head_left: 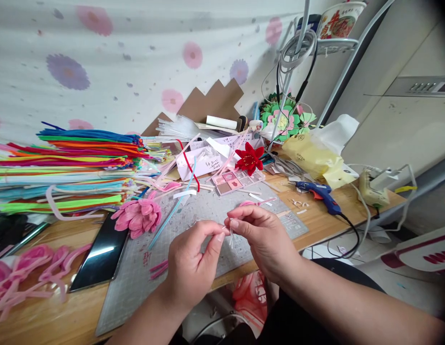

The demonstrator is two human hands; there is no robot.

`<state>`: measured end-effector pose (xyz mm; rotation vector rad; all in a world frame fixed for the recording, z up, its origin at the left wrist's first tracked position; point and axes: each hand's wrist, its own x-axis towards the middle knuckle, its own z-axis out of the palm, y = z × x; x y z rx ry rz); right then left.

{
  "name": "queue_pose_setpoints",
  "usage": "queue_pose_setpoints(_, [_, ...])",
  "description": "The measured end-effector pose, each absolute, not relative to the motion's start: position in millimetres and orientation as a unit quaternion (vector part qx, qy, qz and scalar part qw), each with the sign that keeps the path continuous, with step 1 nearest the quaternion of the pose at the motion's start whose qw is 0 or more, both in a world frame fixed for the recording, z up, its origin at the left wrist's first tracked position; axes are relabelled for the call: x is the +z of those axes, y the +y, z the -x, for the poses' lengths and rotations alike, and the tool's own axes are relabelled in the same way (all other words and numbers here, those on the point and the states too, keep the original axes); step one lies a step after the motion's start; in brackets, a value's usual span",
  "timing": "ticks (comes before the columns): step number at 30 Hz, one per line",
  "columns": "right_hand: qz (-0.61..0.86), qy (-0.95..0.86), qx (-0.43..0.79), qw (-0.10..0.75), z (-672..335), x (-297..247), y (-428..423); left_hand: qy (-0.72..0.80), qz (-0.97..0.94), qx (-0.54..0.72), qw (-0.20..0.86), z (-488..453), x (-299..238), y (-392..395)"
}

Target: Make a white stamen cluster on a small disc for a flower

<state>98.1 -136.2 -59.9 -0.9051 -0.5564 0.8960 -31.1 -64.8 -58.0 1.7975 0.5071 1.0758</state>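
My left hand (192, 261) and my right hand (260, 235) meet over the grey cutting mat (136, 282). Both pinch a small white piece of pipe cleaner (230, 233) between thumb and fingertips. Left of them, a pink pipe-cleaner flower (138, 216) lies on the mat. A red pipe-cleaner flower (250, 158) stands behind a pink eyeshadow palette (237, 180) at the mat's far edge. Short pink offcuts (158, 268) lie on the mat near my left hand.
A tall stack of coloured pipe cleaners (64, 163) fills the left. A black phone (100, 254) lies beside the mat, pink petal loops (28, 273) left of it. A blue glue gun (321, 194) and its cord sit on the right, near a yellow bag (312, 155).
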Motion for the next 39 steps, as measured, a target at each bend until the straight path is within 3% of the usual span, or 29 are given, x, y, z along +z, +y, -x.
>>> queue_pose_setpoints(7, [0.450, -0.322, 0.368, 0.747, -100.6, -62.7, -136.7, 0.211, -0.723, 0.410, 0.514, 34.6, -59.4, -59.1])
queue_pose_setpoints(11, [0.526, -0.463, 0.185, 0.688, -103.4, -59.5, -140.6, 0.231, -0.691, 0.411, 0.548, 33.4, -64.9, -63.7])
queue_pose_setpoints(14, [0.539, -0.562, 0.040, 0.626, -106.8, -55.2, -143.7, 0.232, -0.622, 0.389, 0.639, 29.3, -64.0, -69.2])
queue_pose_setpoints(18, [0.524, -0.622, -0.032, 0.581, -114.1, -52.8, -143.8, 0.242, -0.491, 0.338, 0.765, 22.9, -54.4, -71.8])
queue_pose_setpoints(25, [0.511, -0.646, 0.043, 0.565, -124.6, -47.1, -140.6, 0.276, -0.537, 0.216, 0.768, 20.6, -41.8, -60.0])
queue_pose_setpoints(33, [0.449, -0.382, 0.324, 0.740, -128.9, -47.6, -138.2, 0.263, -0.579, 0.193, 0.747, 20.2, -45.3, -61.8])
queue_pose_setpoints(39, [0.400, -0.332, 0.407, 0.751, -129.9, -44.5, -140.8, 0.269, -0.442, 0.272, 0.812, 14.8, -54.6, -67.4])
